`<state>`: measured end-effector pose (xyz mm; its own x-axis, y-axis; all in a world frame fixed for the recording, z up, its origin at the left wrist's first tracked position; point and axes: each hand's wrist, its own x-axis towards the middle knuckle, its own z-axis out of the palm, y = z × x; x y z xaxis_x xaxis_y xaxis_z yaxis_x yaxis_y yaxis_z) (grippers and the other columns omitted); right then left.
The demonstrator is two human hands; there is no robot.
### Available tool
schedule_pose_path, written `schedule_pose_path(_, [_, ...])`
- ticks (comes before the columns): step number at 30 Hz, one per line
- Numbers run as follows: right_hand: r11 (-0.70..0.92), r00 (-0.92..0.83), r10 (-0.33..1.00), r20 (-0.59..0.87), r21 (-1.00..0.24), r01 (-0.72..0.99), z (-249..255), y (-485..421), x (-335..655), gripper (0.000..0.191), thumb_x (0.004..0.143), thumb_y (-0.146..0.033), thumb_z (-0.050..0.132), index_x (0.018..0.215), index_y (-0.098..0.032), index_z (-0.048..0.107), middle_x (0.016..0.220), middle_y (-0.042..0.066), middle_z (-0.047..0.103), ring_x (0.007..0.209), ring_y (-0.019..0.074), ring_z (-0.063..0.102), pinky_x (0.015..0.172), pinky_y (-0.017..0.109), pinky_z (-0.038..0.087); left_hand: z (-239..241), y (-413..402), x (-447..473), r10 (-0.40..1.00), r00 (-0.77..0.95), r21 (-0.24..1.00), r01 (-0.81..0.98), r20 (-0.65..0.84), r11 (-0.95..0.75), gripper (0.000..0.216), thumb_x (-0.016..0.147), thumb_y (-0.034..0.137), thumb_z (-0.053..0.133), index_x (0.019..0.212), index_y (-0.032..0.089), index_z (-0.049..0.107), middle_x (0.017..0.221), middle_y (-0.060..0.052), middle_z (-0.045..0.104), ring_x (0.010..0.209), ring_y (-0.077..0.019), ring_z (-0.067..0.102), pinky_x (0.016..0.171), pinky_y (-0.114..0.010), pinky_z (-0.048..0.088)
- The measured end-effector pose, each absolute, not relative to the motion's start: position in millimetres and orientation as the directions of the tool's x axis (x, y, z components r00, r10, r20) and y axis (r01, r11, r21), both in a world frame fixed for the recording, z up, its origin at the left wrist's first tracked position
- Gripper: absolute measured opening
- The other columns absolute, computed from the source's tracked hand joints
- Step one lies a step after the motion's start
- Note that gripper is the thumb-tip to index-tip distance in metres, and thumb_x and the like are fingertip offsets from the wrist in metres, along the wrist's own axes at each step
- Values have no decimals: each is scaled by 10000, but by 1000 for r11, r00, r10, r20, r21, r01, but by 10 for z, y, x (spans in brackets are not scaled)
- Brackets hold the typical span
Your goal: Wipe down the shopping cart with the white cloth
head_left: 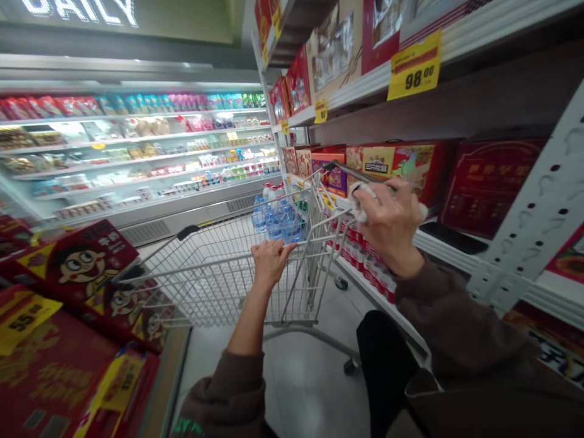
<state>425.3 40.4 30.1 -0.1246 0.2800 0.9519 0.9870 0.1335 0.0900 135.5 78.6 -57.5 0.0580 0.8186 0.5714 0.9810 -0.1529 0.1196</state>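
Grey and wire-built, the shopping cart is being gripped at its side rim by the left hand, while a crumpled white cloth is being clutched by the right hand at the handle. The cart is being hemmed in by red cartoon-faced boxes on the left and a loaded rack on the right; bottled water is being glimpsed through its wires, and the background is being filled by a refrigerated display.

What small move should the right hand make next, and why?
Probably slide the white cloth along the handle of the shopping cart, toward its far end: the right hand holds the cloth nearer, the handle's farther stretch shows bare, and the left hand rests on the basket rim, perhaps steadying it.
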Motion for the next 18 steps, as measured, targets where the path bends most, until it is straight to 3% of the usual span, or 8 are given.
schedule_pose_path(4, [115, 1, 157, 988, -20, 993, 1, 589, 4260, 352, 989, -190, 528, 1297, -274, 678, 1395, 90, 675, 1309, 315, 511, 954, 460, 383, -574, 793, 1373, 815, 47, 112, 984, 578, -136, 459, 1046, 526, 485, 729, 225, 626, 836, -61, 742, 925, -261, 609, 812, -376, 292])
schedule_pose_path(7, [153, -104, 142, 984, 82, 985, -581, 723, 3967, 366, 997, -187, 547, 1299, -333, 691, 1452, 71, 655, 1380, 302, 498, 1002, 473, 380, -585, 811, 1380, 805, 46, 109, 985, 591, -136, 463, 1047, 535, 477, 731, 230, 623, 826, -53, 734, 913, -252, 605, 811, -370, 296])
schedule_pose_path(11, [267, -226, 171, 959, 176, 947, -1116, 700, 3747, 306, 980, -179, 589, 1201, -332, 735, 1356, 51, 724, 1280, 277, 576, 976, 446, 394, -593, 840, 1383, 812, 33, 105, 988, 583, -116, 476, 1048, 552, 464, 733, 229, 617, 832, -52, 735, 915, -250, 602, 805, -365, 293])
schedule_pose_path(14, [322, -228, 166, 959, 166, 932, -1004, 650, 3915, 320, 963, -138, 575, 1176, -313, 739, 1333, 46, 734, 1258, 266, 586, 964, 434, 408, -601, 849, 1383, 817, 34, 106, 988, 575, -115, 487, 1046, 566, 456, 731, 229, 611, 837, -55, 736, 911, -251, 598, 802, -367, 290])
schedule_pose_path(18, [245, -6, 154, 988, -32, 969, -600, 702, 4162, 415, 954, -125, 524, 1288, -299, 698, 1440, 72, 661, 1328, 300, 524, 1002, 484, 422, -619, 846, 1387, 812, 22, 122, 986, 584, -115, 513, 1050, 578, 425, 715, 227, 592, 820, -56, 722, 897, -246, 592, 809, -371, 295])
